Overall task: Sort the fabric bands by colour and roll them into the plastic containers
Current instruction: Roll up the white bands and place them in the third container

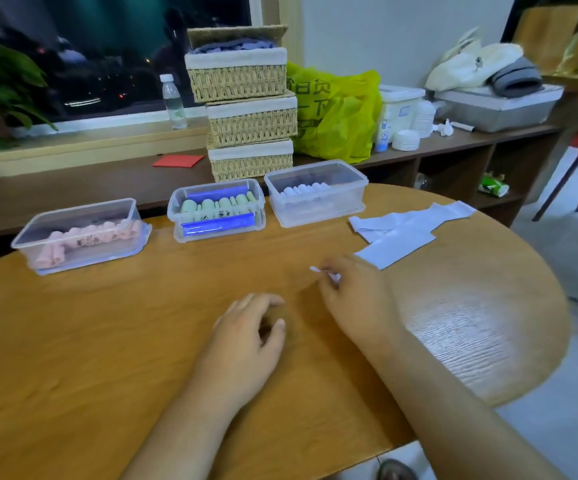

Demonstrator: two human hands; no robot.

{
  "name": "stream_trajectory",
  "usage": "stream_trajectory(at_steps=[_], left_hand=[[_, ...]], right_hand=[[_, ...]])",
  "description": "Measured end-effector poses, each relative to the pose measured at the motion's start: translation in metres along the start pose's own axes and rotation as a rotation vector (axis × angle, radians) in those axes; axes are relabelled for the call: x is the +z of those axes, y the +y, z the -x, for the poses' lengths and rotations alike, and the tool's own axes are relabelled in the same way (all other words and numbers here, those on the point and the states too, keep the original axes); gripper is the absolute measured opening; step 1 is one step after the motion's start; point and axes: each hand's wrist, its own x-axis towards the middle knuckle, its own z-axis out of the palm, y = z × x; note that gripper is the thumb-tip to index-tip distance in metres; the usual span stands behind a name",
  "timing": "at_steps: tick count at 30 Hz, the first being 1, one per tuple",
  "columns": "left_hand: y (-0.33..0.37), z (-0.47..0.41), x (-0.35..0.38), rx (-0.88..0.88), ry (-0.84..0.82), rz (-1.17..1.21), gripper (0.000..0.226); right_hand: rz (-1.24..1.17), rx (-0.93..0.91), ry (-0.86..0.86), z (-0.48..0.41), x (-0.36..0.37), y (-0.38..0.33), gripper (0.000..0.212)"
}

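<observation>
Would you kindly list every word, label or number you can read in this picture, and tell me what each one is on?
"日负" over "一下", as far as I can tell: dark print on the yellow-green plastic bag; folds hide the rest.
Dark marks on the green rolls: too blurred to read.
Blue label on the small white bottle: too blurred to read.

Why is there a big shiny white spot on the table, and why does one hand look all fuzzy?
Head view: the white spot is glare, light bouncing off the glossy table; also head view, the right hand and the pale strip it pinches are smeared by motion blur, while the left hand looks sharper.
</observation>
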Motion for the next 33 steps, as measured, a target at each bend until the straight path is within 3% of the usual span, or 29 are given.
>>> stream_trajectory(at_steps=[4,6,9,12,17,21,29,33], left_hand=[[-0.014,0.016,-0.017,-0.180,0.128,0.074,0.042],[-0.020,0.018,-0.021,-0.237,0.189,0.005,0.046],[-0.022,0.022,-0.028,-0.274,0.212,-0.130,0.047],[-0.021,0.027,-0.036,-0.234,0.202,-0.248,0.047],[-0.014,0.035,-0.046,-0.062,0.217,-0.368,0.030],[-0.010,0.040,-0.037,0.064,0.058,-0.449,0.025],[-0.029,0.036,-0.039,-0.206,0.002,-0.616,0.052],[-0.027,0.035,-0.038,-0.366,-0.063,-0.607,0.068]], right_hand=[[-0.458,-0.071,-0.308,0.025,0.022,-0.055,0.022],[-0.544,-0.125,-0.383,0.025,0.025,-0.059,0.029],[-0.318,-0.140,-0.307,0.019,0.023,-0.034,0.038],[-0.032,-0.121,-0.358,0.017,0.016,-0.020,0.039],[0.113,-0.180,-0.335,0.022,0.020,-0.025,0.035],[0.103,-0.158,-0.319,0.023,0.020,-0.025,0.033],[0.176,-0.112,-0.267,0.027,0.017,-0.029,0.031],[-0.048,-0.110,-0.300,0.032,0.013,-0.038,0.018]])
